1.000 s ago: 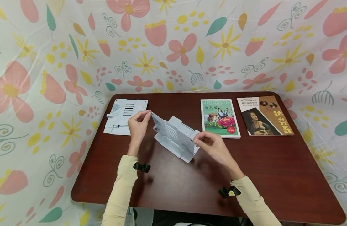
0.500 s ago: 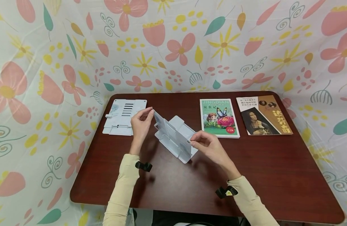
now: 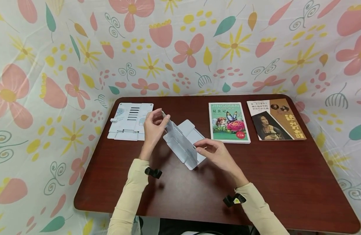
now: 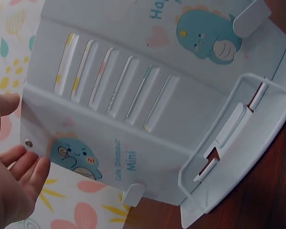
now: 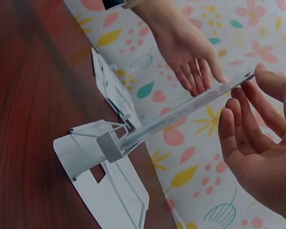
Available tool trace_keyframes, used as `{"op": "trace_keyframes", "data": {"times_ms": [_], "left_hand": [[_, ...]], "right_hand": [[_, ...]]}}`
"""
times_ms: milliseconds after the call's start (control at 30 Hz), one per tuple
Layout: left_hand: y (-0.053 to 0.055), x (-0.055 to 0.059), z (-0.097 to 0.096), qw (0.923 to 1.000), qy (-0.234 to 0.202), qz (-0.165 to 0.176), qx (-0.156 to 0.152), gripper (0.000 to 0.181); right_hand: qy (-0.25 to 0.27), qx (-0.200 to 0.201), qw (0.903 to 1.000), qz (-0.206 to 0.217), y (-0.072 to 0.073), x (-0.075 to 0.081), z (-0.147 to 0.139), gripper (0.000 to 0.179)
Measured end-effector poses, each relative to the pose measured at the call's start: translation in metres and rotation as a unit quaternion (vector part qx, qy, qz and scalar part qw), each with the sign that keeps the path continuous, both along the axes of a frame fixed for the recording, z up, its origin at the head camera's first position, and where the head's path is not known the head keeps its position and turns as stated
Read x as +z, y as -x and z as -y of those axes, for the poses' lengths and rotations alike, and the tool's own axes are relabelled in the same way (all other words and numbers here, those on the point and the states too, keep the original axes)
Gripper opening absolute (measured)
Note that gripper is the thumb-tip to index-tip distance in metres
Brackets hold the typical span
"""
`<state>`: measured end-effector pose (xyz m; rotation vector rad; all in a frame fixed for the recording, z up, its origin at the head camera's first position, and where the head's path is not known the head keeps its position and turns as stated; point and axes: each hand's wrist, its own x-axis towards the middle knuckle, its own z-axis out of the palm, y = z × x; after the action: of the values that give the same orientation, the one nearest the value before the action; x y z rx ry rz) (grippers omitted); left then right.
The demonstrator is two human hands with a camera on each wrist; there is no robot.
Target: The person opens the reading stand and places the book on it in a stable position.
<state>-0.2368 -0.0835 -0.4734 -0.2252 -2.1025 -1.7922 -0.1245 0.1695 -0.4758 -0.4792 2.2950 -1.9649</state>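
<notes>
A pale blue-grey book stand [image 3: 182, 147] stands on the table between the hands, its back panel raised steeply from the base. In the left wrist view, the panel [image 4: 109, 86] carries dinosaur prints, a row of slots and small page clips. The left hand [image 3: 154, 129] has thumb and fingers about the panel's upper left corner, near a rivet. At the opposite upper corner, the right hand [image 3: 215, 151] pinches the edge between thumb and index finger, clearest in the right wrist view, where its other fingers [image 5: 233, 126] curl loosely below. The base [image 5: 105, 191] rests on the wood.
A second book stand [image 3: 127, 125] lies folded flat at the table's back left. Two books lie at the back right: a green one [image 3: 228, 122] with a butterfly and a brown one [image 3: 275, 120] with a portrait. A flowered curtain [image 3: 180, 49] hangs behind the dark table [image 3: 271, 189].
The raised panel has turned and become steeper. My left hand has moved right, with its thumb lower on the panel's edge. My right hand has shifted slightly left with its corner.
</notes>
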Motion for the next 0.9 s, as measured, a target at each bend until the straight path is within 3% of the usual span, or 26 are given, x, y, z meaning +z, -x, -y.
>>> {"op": "trace_keyframes", "data": {"times_ms": [200,400,833,900], "left_hand": [[-0.004,0.001,-0.008,0.9994,0.032,0.004,-0.014,0.055],[-0.006,-0.002,-0.012,0.997,0.056,0.011,-0.052,0.064],[-0.008,0.006,-0.019,0.9918,0.063,0.038,-0.104,0.076],[-0.004,0.001,-0.019,0.991,0.068,0.038,-0.108,0.078]], "right_hand": [[-0.007,0.01,0.9999,-0.004,-0.001,-0.001,0.004,0.022],[-0.016,0.019,0.9994,-0.023,-0.001,-0.005,0.009,0.022],[-0.004,0.036,0.999,-0.024,-0.001,-0.005,0.025,0.018],[-0.005,0.038,0.999,-0.024,-0.001,-0.005,0.027,0.019]]}}
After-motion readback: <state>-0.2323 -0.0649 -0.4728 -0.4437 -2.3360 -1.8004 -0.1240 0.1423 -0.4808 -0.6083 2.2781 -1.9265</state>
